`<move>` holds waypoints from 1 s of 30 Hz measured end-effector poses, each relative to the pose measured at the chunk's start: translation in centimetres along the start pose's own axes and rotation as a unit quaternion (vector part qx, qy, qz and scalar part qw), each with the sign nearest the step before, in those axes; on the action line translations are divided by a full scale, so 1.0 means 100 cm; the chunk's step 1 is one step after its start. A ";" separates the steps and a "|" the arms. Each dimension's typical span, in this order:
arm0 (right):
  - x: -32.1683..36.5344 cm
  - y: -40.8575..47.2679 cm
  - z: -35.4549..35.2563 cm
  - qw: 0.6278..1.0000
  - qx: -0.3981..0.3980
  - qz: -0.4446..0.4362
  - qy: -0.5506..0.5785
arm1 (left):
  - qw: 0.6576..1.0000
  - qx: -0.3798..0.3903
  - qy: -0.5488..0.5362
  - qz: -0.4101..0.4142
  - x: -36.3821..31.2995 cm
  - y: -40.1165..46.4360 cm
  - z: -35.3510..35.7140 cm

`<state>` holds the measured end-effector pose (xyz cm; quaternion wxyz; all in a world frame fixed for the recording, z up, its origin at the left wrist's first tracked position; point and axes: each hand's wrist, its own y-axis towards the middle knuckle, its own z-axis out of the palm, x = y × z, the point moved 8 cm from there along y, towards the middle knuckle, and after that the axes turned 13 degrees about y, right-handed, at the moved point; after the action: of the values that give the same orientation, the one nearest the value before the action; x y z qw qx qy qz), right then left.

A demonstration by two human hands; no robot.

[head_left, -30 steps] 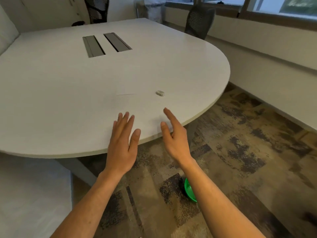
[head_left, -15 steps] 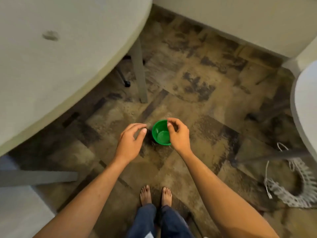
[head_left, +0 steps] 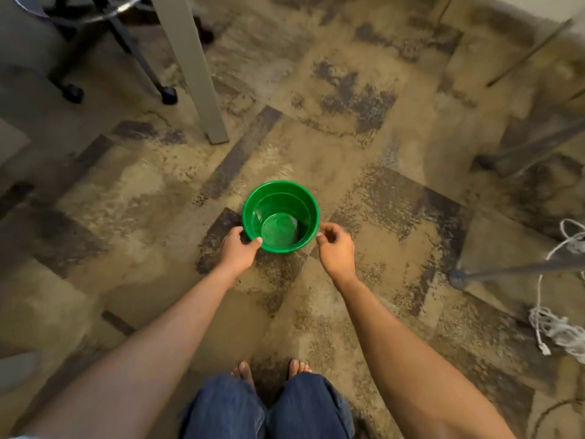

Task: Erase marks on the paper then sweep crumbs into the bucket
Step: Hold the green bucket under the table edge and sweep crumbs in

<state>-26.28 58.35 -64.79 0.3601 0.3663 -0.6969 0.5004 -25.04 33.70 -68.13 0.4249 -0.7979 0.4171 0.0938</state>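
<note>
Hands now closer around bucket.

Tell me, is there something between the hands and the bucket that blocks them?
Nothing visible does. The left hand already has its thumb over the rim of the bucket. The right hand is at the opposite side of the rim, with only bare floor around. Whether it touches the bucket, I cannot tell.

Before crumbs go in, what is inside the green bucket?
The green bucket looks empty: only its bare green floor and inner wall show. The near inner wall is hidden behind the rim. The left hand thumb rests over the rim.
</note>
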 end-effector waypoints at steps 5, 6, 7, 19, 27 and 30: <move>-0.079 0.069 0.025 1.000 0.000 0.016 -0.012 | 0.993 -0.006 -0.073 -0.091 0.065 0.093 0.061; -0.093 0.078 0.028 1.000 -0.003 0.020 -0.011 | 0.990 -0.003 -0.096 -0.104 0.077 0.105 0.073; -0.104 0.090 0.032 1.000 -0.005 0.024 -0.008 | 0.987 0.006 -0.119 -0.109 0.083 0.118 0.086; -0.084 0.073 0.037 0.970 0.137 -0.069 -0.189 | 0.964 0.035 -0.255 -0.062 0.044 0.090 0.079; 0.065 -0.043 0.009 0.954 0.183 -0.164 -0.171 | 0.965 0.053 -0.251 -0.048 -0.009 -0.040 -0.044; 0.130 -0.096 -0.009 0.951 0.176 -0.191 -0.165 | 0.964 0.025 -0.260 -0.045 -0.037 -0.109 -0.104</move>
<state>-23.94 55.07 -49.15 0.2587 0.6280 -0.5645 0.4690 -21.41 31.22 -53.25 0.5418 -0.7534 0.2584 0.2684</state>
